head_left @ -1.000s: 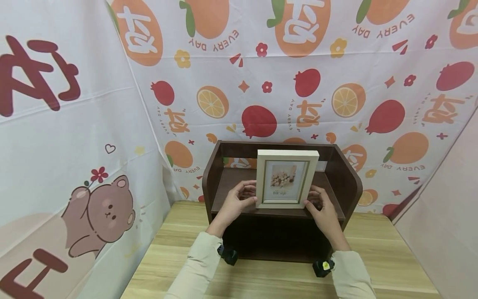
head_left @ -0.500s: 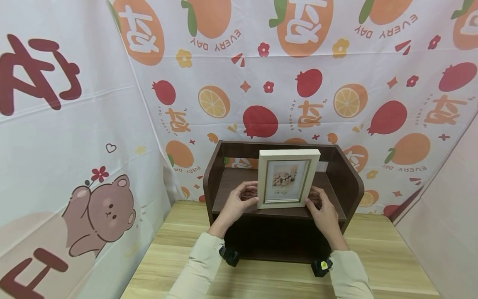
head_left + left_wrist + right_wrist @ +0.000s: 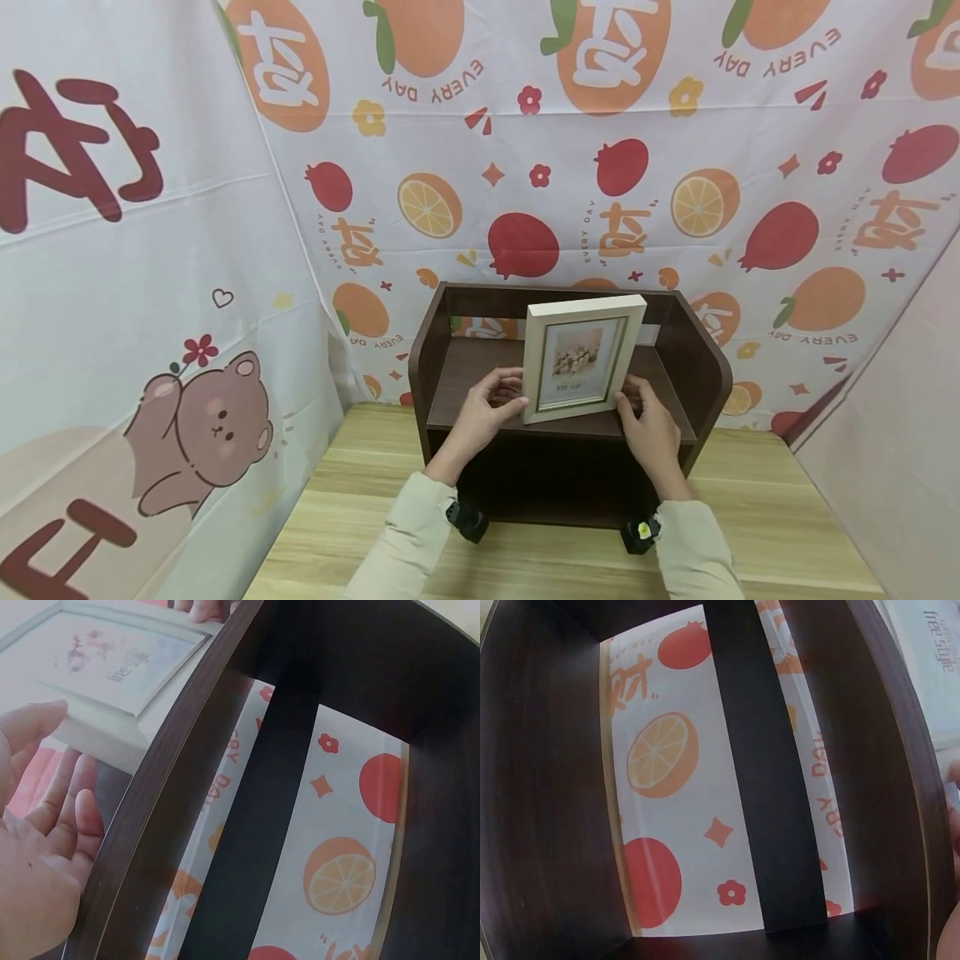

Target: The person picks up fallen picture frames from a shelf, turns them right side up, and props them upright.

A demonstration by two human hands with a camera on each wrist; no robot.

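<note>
A cream picture frame [image 3: 534, 367] with a small flower photo stands upright, slightly turned, at the front of the dark brown shelf's [image 3: 708, 367] upper board. At its lower left edge, my left hand [image 3: 480, 412] holds it, thumb on the near side and fingers toward the back. My right hand [image 3: 651, 425] grips the lower right corner between thumb and fingers. The left wrist view has the left thumb along the frame's side [image 3: 105, 739], with the other fingers below. Only slivers of the right hand [image 3: 952, 817] and frame [image 3: 922, 667] appear in the right wrist view.
Under the upper board, the shelf has an open lower compartment [image 3: 555, 479]. It stands on a light wood table [image 3: 360, 500]. A fruit-print cloth [image 3: 450, 125] hangs behind, and a bear-print cloth [image 3: 225, 275] hangs at the left.
The picture frame has shifted a little right and turned, its left edge coming nearer and its face swinging rightward. Both hands have stayed at its lower edges, the left moving slightly right with it.
</note>
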